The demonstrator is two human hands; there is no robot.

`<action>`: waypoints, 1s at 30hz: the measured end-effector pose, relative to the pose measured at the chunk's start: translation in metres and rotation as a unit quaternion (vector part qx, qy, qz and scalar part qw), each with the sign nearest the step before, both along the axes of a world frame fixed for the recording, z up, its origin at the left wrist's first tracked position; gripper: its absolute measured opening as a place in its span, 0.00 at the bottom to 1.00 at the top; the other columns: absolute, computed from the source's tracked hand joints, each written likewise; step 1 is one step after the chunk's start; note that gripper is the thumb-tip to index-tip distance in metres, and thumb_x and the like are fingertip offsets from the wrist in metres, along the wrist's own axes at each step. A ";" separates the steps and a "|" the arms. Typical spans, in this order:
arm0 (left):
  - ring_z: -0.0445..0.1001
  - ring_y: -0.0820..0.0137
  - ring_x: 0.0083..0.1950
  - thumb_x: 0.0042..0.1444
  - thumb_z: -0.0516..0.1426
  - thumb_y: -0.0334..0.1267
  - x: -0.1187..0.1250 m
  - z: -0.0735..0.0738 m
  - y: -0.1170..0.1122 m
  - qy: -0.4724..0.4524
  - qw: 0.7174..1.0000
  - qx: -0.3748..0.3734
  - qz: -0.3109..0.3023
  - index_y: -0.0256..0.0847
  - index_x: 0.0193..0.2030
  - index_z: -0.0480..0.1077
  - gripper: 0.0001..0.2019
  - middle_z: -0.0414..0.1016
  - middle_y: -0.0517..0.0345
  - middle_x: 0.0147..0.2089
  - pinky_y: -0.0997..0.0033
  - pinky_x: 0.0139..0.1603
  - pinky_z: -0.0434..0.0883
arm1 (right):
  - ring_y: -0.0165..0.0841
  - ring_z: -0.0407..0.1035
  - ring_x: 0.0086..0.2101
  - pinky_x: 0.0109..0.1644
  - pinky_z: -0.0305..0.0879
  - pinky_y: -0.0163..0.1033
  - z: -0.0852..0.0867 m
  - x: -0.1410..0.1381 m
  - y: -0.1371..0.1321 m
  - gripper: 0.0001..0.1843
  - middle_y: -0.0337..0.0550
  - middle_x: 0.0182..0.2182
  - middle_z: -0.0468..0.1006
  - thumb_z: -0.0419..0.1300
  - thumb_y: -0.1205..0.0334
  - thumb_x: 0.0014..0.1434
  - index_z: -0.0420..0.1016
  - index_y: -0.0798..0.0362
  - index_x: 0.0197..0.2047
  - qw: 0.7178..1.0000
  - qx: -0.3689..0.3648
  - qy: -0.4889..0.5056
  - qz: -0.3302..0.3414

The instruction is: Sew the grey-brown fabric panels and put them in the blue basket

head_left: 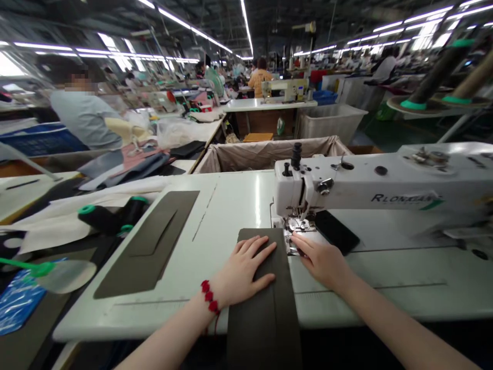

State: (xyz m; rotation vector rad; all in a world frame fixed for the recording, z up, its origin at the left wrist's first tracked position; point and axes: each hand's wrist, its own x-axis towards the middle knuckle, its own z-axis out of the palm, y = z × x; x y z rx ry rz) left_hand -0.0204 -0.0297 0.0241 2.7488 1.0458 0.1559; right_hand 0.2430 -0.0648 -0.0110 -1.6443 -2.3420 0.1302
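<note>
My left hand lies flat, fingers spread, on a long dark olive fabric strip that runs from the table's front edge up to the presser foot of a white sewing machine. My right hand rests on the table beside the strip's right edge, fingers stretched toward the needle plate, holding nothing that I can see. A red bead bracelet circles my left wrist.
A stack of similar dark fabric pieces lies at the left of the white table. A black phone sits behind the needle. Dark thread cones lie further left. A lined bin stands behind; other people work beyond.
</note>
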 end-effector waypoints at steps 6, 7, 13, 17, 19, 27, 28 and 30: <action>0.44 0.59 0.73 0.61 0.54 0.55 0.021 -0.004 0.010 -0.026 0.999 -0.020 -0.023 0.50 0.71 0.47 0.35 0.46 0.58 0.73 0.49 0.73 0.44 | 0.35 0.74 0.46 0.44 0.73 0.42 0.002 0.000 0.001 0.28 0.36 0.65 0.62 0.51 0.64 0.64 0.59 0.41 0.67 1.000 0.002 -0.017 -0.006; 0.44 0.59 0.73 0.61 0.54 0.55 0.022 -0.004 0.010 -0.029 0.999 -0.021 -0.021 0.50 0.71 0.47 0.35 0.46 0.58 0.73 0.49 0.73 0.43 | 0.35 0.74 0.46 0.44 0.73 0.41 0.002 0.000 0.001 0.27 0.36 0.65 0.61 0.51 0.63 0.64 0.59 0.41 0.66 1.000 0.001 -0.019 -0.005; 0.42 0.60 0.74 0.60 0.54 0.55 0.023 -0.007 0.008 -0.022 1.000 -0.022 -0.004 0.50 0.71 0.47 0.35 0.43 0.60 0.74 0.50 0.73 0.42 | 0.35 0.74 0.45 0.42 0.73 0.40 0.001 0.001 0.002 0.28 0.38 0.65 0.61 0.52 0.64 0.64 0.60 0.42 0.66 0.999 -0.002 -0.034 -0.007; 0.42 0.61 0.74 0.60 0.54 0.55 0.024 -0.008 0.009 -0.026 0.999 -0.023 -0.003 0.50 0.71 0.47 0.36 0.44 0.60 0.74 0.50 0.73 0.42 | 0.35 0.74 0.46 0.42 0.73 0.40 0.002 0.000 0.002 0.29 0.37 0.65 0.60 0.51 0.65 0.63 0.59 0.42 0.67 0.999 -0.006 -0.037 -0.005; 0.43 0.61 0.74 0.60 0.55 0.55 0.024 -0.007 0.009 -0.033 0.999 -0.023 -0.007 0.50 0.71 0.48 0.35 0.46 0.59 0.73 0.50 0.73 0.43 | 0.35 0.73 0.47 0.42 0.73 0.40 0.003 0.000 0.002 0.29 0.37 0.66 0.60 0.51 0.65 0.63 0.58 0.42 0.67 0.999 -0.006 -0.036 -0.004; 0.47 0.58 0.73 0.60 0.56 0.54 0.024 -0.007 0.013 -0.053 0.998 -0.020 -0.019 0.49 0.70 0.50 0.35 0.50 0.56 0.72 0.49 0.72 0.44 | 0.36 0.74 0.45 0.42 0.73 0.40 0.002 -0.001 0.002 0.29 0.41 0.65 0.61 0.51 0.64 0.63 0.59 0.42 0.67 0.999 -0.005 -0.031 -0.010; 0.47 0.58 0.73 0.60 0.56 0.54 0.024 -0.008 0.014 -0.055 0.998 -0.018 -0.018 0.49 0.70 0.50 0.35 0.49 0.55 0.72 0.49 0.72 0.45 | 0.36 0.74 0.45 0.42 0.73 0.40 0.002 -0.001 0.002 0.29 0.41 0.65 0.61 0.51 0.64 0.63 0.59 0.42 0.67 0.999 -0.006 -0.032 -0.012; 0.47 0.58 0.73 0.60 0.55 0.54 0.024 -0.009 0.016 -0.055 0.998 -0.016 -0.015 0.49 0.70 0.50 0.34 0.49 0.55 0.72 0.49 0.72 0.45 | 0.36 0.74 0.45 0.43 0.73 0.40 0.002 -0.001 0.003 0.29 0.41 0.65 0.62 0.51 0.65 0.63 0.59 0.42 0.67 0.999 -0.009 -0.032 -0.014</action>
